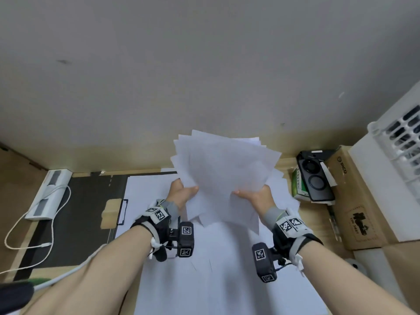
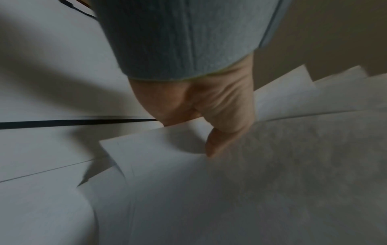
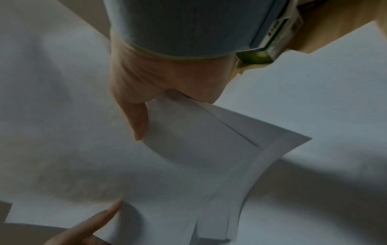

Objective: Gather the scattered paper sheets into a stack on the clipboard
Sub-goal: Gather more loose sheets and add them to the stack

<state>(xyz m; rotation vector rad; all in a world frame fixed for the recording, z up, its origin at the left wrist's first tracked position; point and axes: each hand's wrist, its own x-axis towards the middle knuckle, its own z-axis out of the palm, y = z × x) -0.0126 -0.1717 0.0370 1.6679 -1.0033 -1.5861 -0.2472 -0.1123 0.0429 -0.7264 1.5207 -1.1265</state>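
Observation:
A fanned bundle of white paper sheets [image 1: 223, 176] is held up above the desk, its corners uneven. My left hand [image 1: 183, 193] pinches the bundle's left edge, thumb [image 2: 217, 140] on top. My right hand [image 1: 254, 196] grips its right edge, thumb [image 3: 137, 119] over the sheets [image 3: 188, 157]. Below them more white paper [image 1: 204, 280] lies flat on the desk. The clipboard [image 1: 75, 212], dark with a wooden block and a black wire clip [image 1: 121, 211], lies to the left, partly under that paper. In the left wrist view the sheets [image 2: 272, 182] fill the lower right.
A white power strip [image 1: 48, 194] with a white cable [image 1: 29, 235] sits at the far left. At the right stand a green box [image 1: 298, 185], a black device [image 1: 314, 176], brown cardboard boxes [image 1: 354, 201] and a white crate [image 1: 397, 160]. A grey wall rises behind the desk.

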